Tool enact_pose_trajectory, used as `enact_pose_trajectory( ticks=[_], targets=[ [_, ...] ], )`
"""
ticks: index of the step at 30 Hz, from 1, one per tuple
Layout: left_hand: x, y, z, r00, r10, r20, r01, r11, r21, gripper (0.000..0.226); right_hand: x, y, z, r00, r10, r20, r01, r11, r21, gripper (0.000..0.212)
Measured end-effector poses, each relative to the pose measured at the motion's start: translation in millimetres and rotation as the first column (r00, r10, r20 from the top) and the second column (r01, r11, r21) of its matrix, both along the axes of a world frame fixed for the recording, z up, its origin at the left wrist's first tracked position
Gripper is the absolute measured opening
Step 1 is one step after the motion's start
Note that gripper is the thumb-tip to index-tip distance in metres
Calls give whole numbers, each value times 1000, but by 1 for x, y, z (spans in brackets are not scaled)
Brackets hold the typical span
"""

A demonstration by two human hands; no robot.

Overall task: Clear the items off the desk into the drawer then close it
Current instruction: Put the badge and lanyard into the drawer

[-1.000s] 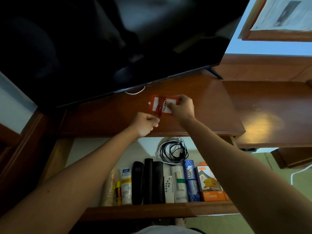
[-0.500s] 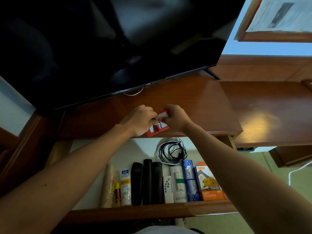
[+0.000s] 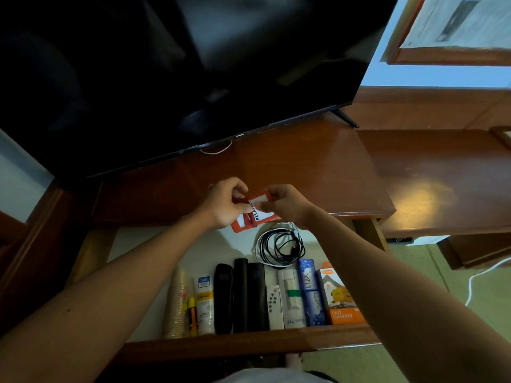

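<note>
A red card holder (image 3: 255, 212) with a white label hangs over the desk's front edge, above the open drawer (image 3: 249, 345). My left hand (image 3: 225, 203) pinches its left side where a red strap is wrapped. My right hand (image 3: 284, 204) pinches its right side. The wooden desk top (image 3: 290, 167) lies behind both hands. Inside the drawer lie a coiled black and white cable (image 3: 280, 244), black remotes (image 3: 240, 295), a white remote (image 3: 274, 306), tubes (image 3: 204, 302), a stack of cups (image 3: 178, 302), a blue box (image 3: 311, 293) and an orange charger box (image 3: 340, 298).
A large black television (image 3: 179, 73) stands at the back of the desk, with a white cable (image 3: 215, 150) under its edge. A lower wooden surface (image 3: 442, 178) extends to the right. A white cord (image 3: 481, 280) lies on the green floor.
Both hands have brought the red card holder from the middle of the desk toward me, to the desk's front edge above the drawer. My left hand now grips it too.
</note>
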State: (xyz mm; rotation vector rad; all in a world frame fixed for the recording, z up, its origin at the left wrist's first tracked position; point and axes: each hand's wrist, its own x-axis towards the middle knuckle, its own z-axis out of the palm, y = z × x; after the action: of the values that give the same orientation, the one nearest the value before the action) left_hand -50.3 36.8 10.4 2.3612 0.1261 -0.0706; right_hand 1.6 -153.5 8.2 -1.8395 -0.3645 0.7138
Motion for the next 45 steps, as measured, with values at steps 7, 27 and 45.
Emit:
enact_pose_trajectory(
  ticks=[7, 27, 45],
  targets=[
    [-15, 13, -9, 923, -228, 312, 139, 949, 281, 19, 6, -10, -11, 827, -145, -543, 192, 981, 31, 71],
    [-17, 20, -27, 710, -426, 561, 149, 869, 472, 14, 14, 16, -13, 707, -136, -694, 202, 979, 14, 34],
    [-25, 82, -88, 938, -206, 278, 83, 914, 398, 32, -32, 17, -98, 912, -328, -245, 304, 944, -131, 5]
  ],
)
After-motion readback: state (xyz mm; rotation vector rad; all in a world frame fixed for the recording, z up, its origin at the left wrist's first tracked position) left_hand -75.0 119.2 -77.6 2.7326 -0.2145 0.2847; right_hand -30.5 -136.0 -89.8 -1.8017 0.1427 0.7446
